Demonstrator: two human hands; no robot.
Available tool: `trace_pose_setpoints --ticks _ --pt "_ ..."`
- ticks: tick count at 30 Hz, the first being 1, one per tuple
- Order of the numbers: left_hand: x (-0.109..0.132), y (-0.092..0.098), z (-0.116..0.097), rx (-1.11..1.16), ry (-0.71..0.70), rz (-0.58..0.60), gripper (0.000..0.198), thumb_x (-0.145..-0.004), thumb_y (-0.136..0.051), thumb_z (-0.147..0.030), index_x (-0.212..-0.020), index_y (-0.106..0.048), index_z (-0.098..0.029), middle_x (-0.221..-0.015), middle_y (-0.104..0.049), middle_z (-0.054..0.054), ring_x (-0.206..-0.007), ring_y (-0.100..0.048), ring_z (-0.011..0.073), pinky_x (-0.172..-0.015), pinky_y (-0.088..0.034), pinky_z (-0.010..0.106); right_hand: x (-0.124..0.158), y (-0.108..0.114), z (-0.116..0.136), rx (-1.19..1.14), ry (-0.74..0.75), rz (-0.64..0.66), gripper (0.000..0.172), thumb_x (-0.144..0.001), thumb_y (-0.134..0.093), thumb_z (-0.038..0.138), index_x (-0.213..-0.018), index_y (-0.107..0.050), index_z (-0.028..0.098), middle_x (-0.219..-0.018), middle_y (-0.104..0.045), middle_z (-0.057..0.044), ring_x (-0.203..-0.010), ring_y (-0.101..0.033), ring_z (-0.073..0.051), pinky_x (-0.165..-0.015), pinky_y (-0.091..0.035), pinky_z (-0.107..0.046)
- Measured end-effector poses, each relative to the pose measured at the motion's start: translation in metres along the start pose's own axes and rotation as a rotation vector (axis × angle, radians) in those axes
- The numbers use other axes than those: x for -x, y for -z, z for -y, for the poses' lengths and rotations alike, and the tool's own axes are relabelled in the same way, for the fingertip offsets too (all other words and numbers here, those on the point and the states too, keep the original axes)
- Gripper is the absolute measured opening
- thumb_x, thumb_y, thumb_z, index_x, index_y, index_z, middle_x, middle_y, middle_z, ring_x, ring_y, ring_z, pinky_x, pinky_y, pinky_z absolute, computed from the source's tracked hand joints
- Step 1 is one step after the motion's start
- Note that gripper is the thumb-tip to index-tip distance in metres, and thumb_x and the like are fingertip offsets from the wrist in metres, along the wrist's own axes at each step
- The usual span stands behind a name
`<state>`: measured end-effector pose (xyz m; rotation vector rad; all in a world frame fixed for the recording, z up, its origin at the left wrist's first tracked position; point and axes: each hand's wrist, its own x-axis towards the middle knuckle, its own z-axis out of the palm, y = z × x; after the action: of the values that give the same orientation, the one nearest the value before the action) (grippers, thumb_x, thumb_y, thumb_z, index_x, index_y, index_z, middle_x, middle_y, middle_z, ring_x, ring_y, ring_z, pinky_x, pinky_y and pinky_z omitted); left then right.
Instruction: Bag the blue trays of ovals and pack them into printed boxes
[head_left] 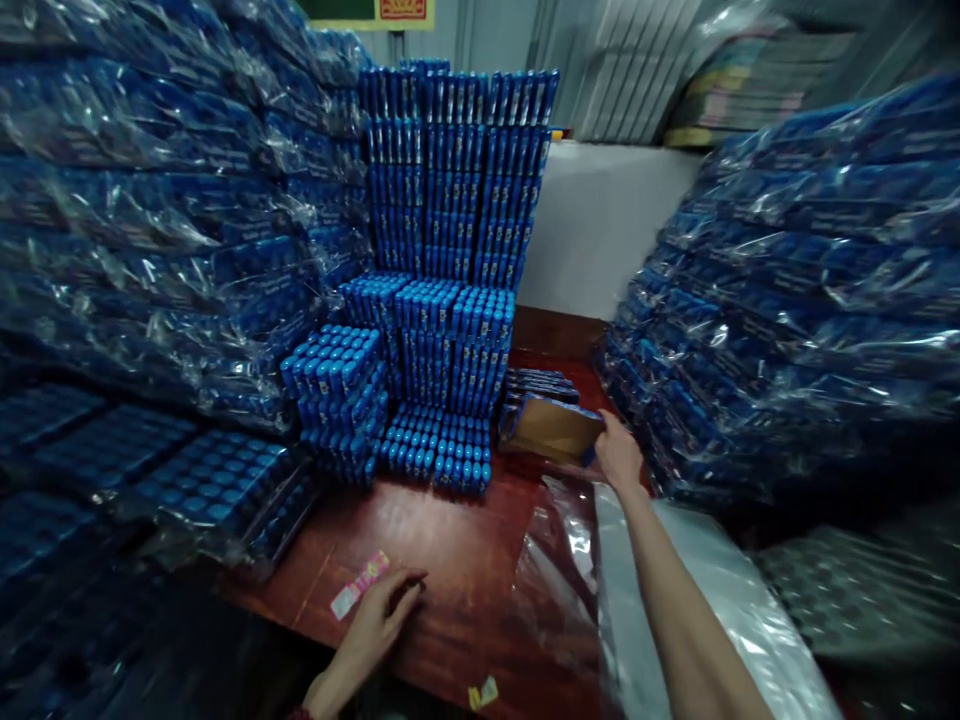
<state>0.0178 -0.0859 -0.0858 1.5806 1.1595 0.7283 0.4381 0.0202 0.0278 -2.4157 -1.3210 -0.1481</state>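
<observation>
— Start near.
— See the left hand (386, 608), lower left of centre: loosely curled, thumb and fingers apart, clamped on nothing visible, beside a pink sticker strip (363, 580) on the tabletop (442, 550).
— Go farther.
— Find the right hand (619, 452), right of centre, clamped on the right end of a cardboard box (553, 432).
— Lying which way?
— Up and rightward from the left hand, well apart; lengthwise across the frame.

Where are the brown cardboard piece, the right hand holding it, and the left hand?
Cardboard piece (553, 430): head view, on its brown face.
Right hand (621, 453): head view, middle of the hand.
Left hand (381, 610): head view, middle of the hand.
</observation>
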Motion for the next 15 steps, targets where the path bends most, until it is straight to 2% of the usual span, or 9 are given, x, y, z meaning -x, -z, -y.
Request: trace_pose_setpoints --ticks 2,5,8,11,13,15 --pt "0.0 0.005 -0.005 0.041 -0.002 -0.054 0.036 -0.084 -0.049 -0.044 -0.108 -0.063 -0.02 -0.105 -0.068 0.009 -0.099 -0.063 0.0206 -0.088 -0.05 0.034 0.005 0.013 -0.009 0.007 0.119 0.058 0.046 -0.088 -0.028 0.016 -0.13 -0.046 0.022 -0.119 -0.059 -0.012 -0.098 -0.061 -0.024 -0.079 -0.045 -0.033" --pt "-0.01 0.014 -0.016 0.135 0.015 -0.159 0.04 -0.083 -0.05 -0.044 -0.111 -0.06 -0.017 -0.11 -0.065 0.012 -0.094 -0.063 0.0207 -0.08 -0.053 0.033 0.03 0.018 -0.003 0.072 0.401 0.317 0.045 -0.085 -0.036 0.014 -0.126 -0.049 0.025 -0.117 -0.062 -0.008 -0.1 -0.061 -0.021 -0.08 -0.044 -0.029" --pt "-0.038 0.021 -0.025 0.227 0.047 -0.256 0.045 -0.079 -0.054 -0.046 -0.112 -0.058 -0.015 -0.116 -0.061 0.014 -0.093 -0.063 0.0207 -0.073 -0.054 0.03 0.084 0.002 0.036 0.211 0.644 0.516 0.045 -0.083 -0.038 0.01 -0.124 -0.051 0.022 -0.1 -0.068 -0.01 -0.088 -0.064 -0.02 -0.078 -0.044 -0.029" --pt "-0.071 0.022 -0.033 0.304 0.144 -0.232 0.051 -0.075 -0.059 -0.045 -0.114 -0.055 -0.013 -0.112 -0.06 0.015 -0.084 -0.063 0.0186 -0.061 -0.053 0.025 0.136 -0.025 0.089 0.214 0.876 0.621 0.042 -0.082 -0.039 0.005 -0.118 -0.054 0.02 -0.094 -0.069 -0.009 -0.087 -0.063 -0.02 -0.087 -0.039 -0.033" --pt "-0.088 0.02 -0.036 0.288 0.224 -0.161 0.054 -0.076 -0.058 -0.044 -0.119 -0.051 -0.013 -0.103 -0.061 0.014 -0.072 -0.062 0.0152 -0.055 -0.051 0.024 0.149 -0.038 0.115 0.123 0.965 0.639 0.033 -0.084 -0.044 0.01 -0.112 -0.057 0.02 -0.096 -0.069 -0.009 -0.088 -0.062 -0.02 -0.085 -0.039 -0.032" --pt "-0.097 0.018 -0.035 0.228 0.255 -0.116 0.055 -0.078 -0.057 -0.042 -0.124 -0.048 -0.014 -0.1 -0.062 0.013 -0.067 -0.061 0.0137 -0.054 -0.05 0.023 0.14 -0.044 0.129 0.006 0.957 0.61 0.021 -0.087 -0.049 0.024 -0.105 -0.059 0.022 -0.096 -0.068 -0.006 -0.086 -0.062 -0.019 -0.076 -0.041 -0.027"
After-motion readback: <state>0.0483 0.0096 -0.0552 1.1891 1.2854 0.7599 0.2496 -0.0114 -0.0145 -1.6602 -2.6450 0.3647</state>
